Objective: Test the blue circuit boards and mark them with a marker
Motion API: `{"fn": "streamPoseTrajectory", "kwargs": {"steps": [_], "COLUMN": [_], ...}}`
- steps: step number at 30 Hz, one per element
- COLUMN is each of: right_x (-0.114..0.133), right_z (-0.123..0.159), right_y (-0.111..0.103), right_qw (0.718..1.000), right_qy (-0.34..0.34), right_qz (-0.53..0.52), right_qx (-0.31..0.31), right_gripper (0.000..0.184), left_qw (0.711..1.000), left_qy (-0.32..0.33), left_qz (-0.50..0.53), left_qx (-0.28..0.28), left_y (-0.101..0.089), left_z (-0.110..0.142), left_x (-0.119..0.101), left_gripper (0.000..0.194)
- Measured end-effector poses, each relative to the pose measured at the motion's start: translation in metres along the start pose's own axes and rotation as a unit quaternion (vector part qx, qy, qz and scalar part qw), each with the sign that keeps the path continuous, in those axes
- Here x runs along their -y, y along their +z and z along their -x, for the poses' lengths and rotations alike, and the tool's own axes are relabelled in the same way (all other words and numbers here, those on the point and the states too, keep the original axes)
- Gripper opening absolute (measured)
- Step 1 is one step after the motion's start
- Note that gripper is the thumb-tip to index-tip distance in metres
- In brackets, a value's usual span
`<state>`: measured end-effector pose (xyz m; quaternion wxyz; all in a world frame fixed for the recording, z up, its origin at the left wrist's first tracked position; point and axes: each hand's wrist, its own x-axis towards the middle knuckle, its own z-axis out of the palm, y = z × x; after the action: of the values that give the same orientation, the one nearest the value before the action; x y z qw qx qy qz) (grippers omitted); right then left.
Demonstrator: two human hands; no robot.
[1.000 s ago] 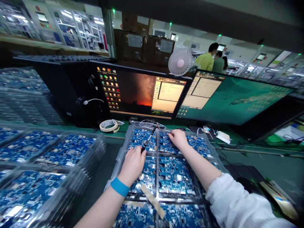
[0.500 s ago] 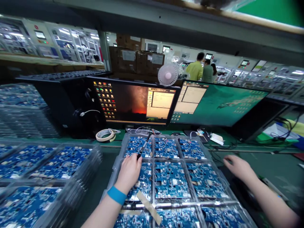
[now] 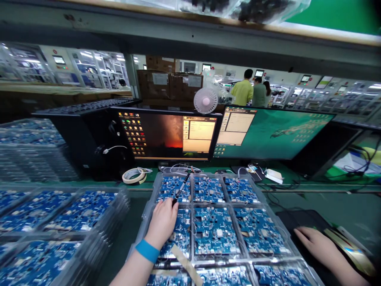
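A slim black probe (image 3: 182, 186) is held in the left hand (image 3: 162, 227), over a blue circuit board (image 3: 170, 190) that seems fragile, best taken by its edges. The right hand (image 3: 317, 247) is laid open on a black mat (image 3: 300, 219), near right.

Green bench (image 3: 351, 222), circuit-board trays (image 3: 123, 204) (clear plastic)

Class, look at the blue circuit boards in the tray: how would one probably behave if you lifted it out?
A blue circuit board would probably feel stiff, since it lies flat in the clear plastic tray. Its many small raised components suggest it could be fragile. Being flat, it seems unlikely to roll.
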<state>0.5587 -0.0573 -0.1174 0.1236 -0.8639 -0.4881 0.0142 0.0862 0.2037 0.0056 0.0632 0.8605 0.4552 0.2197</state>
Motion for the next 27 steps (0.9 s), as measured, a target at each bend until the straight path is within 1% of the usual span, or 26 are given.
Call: {"fn": "streamPoseTrajectory", "kwargs": {"steps": [5,7,9,10,12,14,16,18,19,20,21,23,25,26,27], "right_x": [0.005,0.012,0.030,0.045,0.086,0.140,0.199,0.252,0.274,0.292,0.307,0.325,0.333,0.334,0.334], "right_z": [-0.001,-0.005,-0.012,-0.015,-0.020,-0.020,-0.014,-0.003,0.003,0.009,0.014,0.022,0.027,0.028,0.029], "right_y": [-0.005,-0.014,-0.030,-0.040,-0.063,-0.086,-0.105,-0.116,-0.118,-0.120,-0.120,-0.118,-0.117,-0.118,-0.119], "right_qw": [1.000,0.999,0.999,0.999,0.996,0.990,0.978,0.952,0.937,0.924,0.915,0.901,0.890,0.883,0.875], "right_qy": [0.012,0.023,0.018,0.006,-0.049,-0.108,-0.179,-0.257,-0.284,-0.297,-0.299,-0.305,-0.323,-0.339,-0.356], "right_qz": [-0.020,-0.024,-0.024,-0.026,-0.045,-0.065,-0.100,-0.162,-0.198,-0.231,-0.260,-0.291,-0.297,-0.298,-0.300], "right_qx": [0.004,-0.008,-0.034,-0.048,-0.060,-0.055,-0.024,0.029,0.048,0.065,0.080,0.107,0.121,0.126,0.132], "right_gripper": [0.036,0.039,0.041,0.041,0.040,0.038,0.035,0.034,0.036,0.037,0.038,0.027,0.010,0.010,0.015], "left_qw": [1.000,1.000,1.000,1.000,0.999,0.999,0.997,0.988,0.980,0.970,0.959,0.944,0.941,0.942,0.943], "left_qy": [0.001,0.002,0.002,0.002,0.005,0.013,0.045,0.106,0.142,0.178,0.208,0.241,0.248,0.248,0.249], "left_qz": [0.010,0.015,0.021,0.024,0.031,0.040,0.065,0.103,0.119,0.128,0.129,0.119,0.102,0.093,0.081], "left_qx": [0.001,0.000,-0.001,-0.002,-0.005,-0.010,-0.003,0.035,0.071,0.109,0.146,0.191,0.205,0.205,0.205], "left_y": [0.000,-0.001,-0.001,-0.002,-0.003,-0.007,-0.016,-0.028,-0.034,-0.040,-0.045,-0.050,-0.050,-0.049,-0.047], "left_z": [0.000,0.000,0.001,0.001,0.001,0.002,0.006,0.011,0.014,0.017,0.020,0.026,0.029,0.030,0.031], "left_x": [0.000,0.000,0.000,0.000,-0.001,-0.006,-0.018,-0.036,-0.045,-0.055,-0.063,-0.075,-0.081,-0.081,-0.081], "left_gripper": [0.018,0.018,0.019,0.019,0.021,0.023,0.024,0.024,0.023,0.021,0.019,0.015,0.011,0.010,0.009]}}
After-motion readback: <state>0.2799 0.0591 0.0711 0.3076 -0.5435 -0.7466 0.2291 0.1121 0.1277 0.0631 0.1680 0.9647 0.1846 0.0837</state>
